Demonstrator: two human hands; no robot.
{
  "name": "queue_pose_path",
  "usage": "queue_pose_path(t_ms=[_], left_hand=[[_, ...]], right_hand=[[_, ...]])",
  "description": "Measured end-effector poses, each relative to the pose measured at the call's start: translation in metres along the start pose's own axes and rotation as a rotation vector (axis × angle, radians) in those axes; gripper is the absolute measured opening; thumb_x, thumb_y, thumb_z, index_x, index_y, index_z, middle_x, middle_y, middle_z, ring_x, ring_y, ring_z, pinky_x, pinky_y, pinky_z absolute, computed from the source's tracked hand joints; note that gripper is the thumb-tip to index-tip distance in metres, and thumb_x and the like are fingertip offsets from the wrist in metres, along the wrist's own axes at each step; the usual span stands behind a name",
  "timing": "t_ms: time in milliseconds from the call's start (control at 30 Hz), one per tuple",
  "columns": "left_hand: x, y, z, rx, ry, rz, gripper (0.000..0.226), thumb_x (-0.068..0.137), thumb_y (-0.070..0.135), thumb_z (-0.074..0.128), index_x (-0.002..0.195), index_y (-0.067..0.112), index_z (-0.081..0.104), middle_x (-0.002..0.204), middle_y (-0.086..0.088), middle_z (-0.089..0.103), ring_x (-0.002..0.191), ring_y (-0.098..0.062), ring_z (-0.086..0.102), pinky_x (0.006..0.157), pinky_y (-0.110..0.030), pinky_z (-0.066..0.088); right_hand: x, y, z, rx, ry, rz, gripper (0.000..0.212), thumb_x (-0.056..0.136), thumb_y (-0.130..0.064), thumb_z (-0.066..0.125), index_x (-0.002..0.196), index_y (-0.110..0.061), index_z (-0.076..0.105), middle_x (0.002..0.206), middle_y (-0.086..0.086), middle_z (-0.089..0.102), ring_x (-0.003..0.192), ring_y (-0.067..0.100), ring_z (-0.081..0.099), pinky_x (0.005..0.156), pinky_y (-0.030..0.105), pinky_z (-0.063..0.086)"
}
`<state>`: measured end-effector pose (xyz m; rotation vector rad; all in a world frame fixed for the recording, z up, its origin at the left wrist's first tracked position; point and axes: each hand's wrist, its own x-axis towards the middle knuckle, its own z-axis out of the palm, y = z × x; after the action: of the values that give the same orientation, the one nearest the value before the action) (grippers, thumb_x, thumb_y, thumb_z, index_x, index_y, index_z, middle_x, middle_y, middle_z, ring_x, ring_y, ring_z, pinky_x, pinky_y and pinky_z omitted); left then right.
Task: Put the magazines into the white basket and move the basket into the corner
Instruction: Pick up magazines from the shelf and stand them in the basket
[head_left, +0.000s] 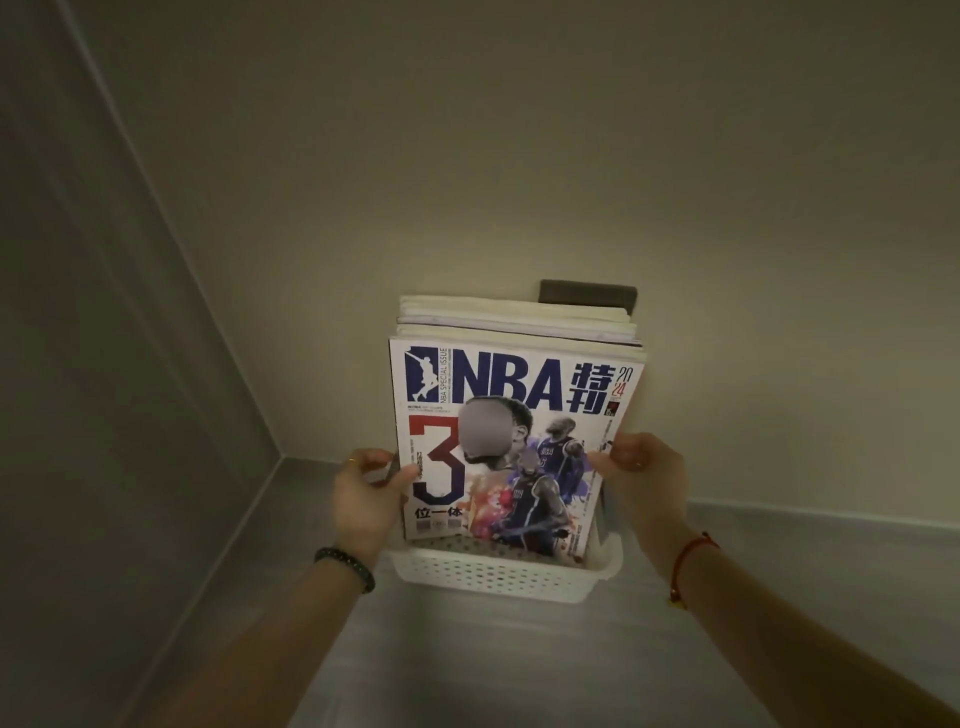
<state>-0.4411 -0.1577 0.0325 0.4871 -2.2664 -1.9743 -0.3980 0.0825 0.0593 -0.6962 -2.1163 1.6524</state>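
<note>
A stack of magazines (514, 384) stands upright in the white perforated basket (493, 574), which rests on the grey floor against the back wall. The front magazine has a white cover with blue "NBA" lettering and a big red 3. My left hand (363, 499) grips the stack's left edge, thumb on the cover. On the right edge sits my right hand (641, 483), fingers curled around it. The lower part of the magazines is hidden inside the basket.
The wall corner (280, 457) lies to the left of the basket, with grey skirting along both walls. A dark rectangular plate (587, 293) is on the back wall behind the stack. Grey floor (467, 665) stretches toward me.
</note>
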Motion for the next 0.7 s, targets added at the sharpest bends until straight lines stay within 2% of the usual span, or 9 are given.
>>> queue_pose_path(t_ms=[167,300,367,433,500,567,633,700], left_hand=[[-0.011,0.006,0.002,0.042,0.01,-0.024,0.03,0.076,0.006,0.068,0.064,0.016,0.041,0.078,-0.007,0.061,0.078,-0.026,0.06,0.076,-0.041,0.054],[-0.045,0.011,0.003,0.05,-0.067,0.013,0.026,0.077,0.004,0.066,0.065,0.012,0.045,0.081,-0.001,0.061,0.083,-0.022,0.058,0.08,-0.039,0.052],[-0.07,0.01,0.007,0.055,-0.135,0.048,0.024,0.077,0.003,0.065,0.065,0.011,0.046,0.091,-0.006,0.062,0.088,-0.026,0.058,0.08,-0.039,0.051],[-0.097,0.007,0.019,0.093,-0.21,0.103,0.018,0.079,0.007,0.066,0.07,0.01,0.05,0.092,-0.011,0.063,0.088,-0.028,0.06,0.081,-0.041,0.051],[-0.127,0.005,0.039,0.152,-0.306,0.146,0.011,0.08,0.013,0.065,0.076,0.012,0.055,0.087,-0.009,0.064,0.084,-0.025,0.061,0.078,-0.039,0.053],[-0.16,0.003,0.067,0.139,-0.413,0.152,0.01,0.082,0.012,0.063,0.075,0.016,0.056,0.078,-0.003,0.061,0.076,-0.023,0.059,0.067,-0.031,0.052],[-0.195,-0.001,0.103,0.114,-0.508,0.135,0.013,0.084,0.01,0.06,0.074,0.018,0.056,0.074,-0.002,0.058,0.07,-0.021,0.057,0.057,-0.022,0.049],[-0.231,-0.006,0.143,0.123,-0.615,0.131,0.012,0.085,0.01,0.058,0.077,0.019,0.056,0.075,-0.001,0.056,0.068,-0.018,0.055,0.055,-0.017,0.048]], right_hand=[[0.002,0.005,-0.007,-0.028,-0.03,0.002,0.022,0.071,-0.005,0.072,0.065,-0.021,0.058,0.063,-0.013,0.058,0.062,0.005,0.056,0.051,0.014,0.036],[-0.009,0.013,-0.038,-0.031,-0.105,0.005,0.021,0.073,-0.002,0.069,0.076,-0.022,0.063,0.07,-0.006,0.063,0.066,0.012,0.06,0.054,0.019,0.043],[-0.02,0.022,-0.064,-0.033,-0.117,-0.019,0.019,0.073,0.003,0.067,0.08,-0.015,0.066,0.071,0.003,0.065,0.065,0.019,0.061,0.061,0.026,0.048],[-0.035,0.034,-0.097,-0.028,-0.102,-0.017,0.018,0.072,0.009,0.065,0.085,-0.004,0.067,0.069,0.007,0.065,0.061,0.021,0.061,0.062,0.032,0.049],[-0.052,0.05,-0.137,-0.021,-0.077,0.017,0.021,0.071,0.01,0.065,0.082,-0.007,0.067,0.065,0.001,0.065,0.055,0.014,0.062,0.054,0.027,0.05],[-0.068,0.07,-0.179,-0.029,-0.028,0.05,0.025,0.07,0.009,0.066,0.077,-0.015,0.066,0.061,-0.003,0.065,0.048,0.004,0.062,0.046,0.017,0.049],[-0.082,0.092,-0.226,-0.025,0.035,0.101,0.025,0.071,0.009,0.066,0.078,-0.015,0.066,0.062,-0.003,0.065,0.047,0.003,0.062,0.046,0.015,0.049],[-0.098,0.112,-0.275,-0.031,0.093,0.156,0.023,0.073,0.007,0.066,0.082,-0.014,0.066,0.067,-0.001,0.066,0.056,0.01,0.064,0.051,0.018,0.051]])
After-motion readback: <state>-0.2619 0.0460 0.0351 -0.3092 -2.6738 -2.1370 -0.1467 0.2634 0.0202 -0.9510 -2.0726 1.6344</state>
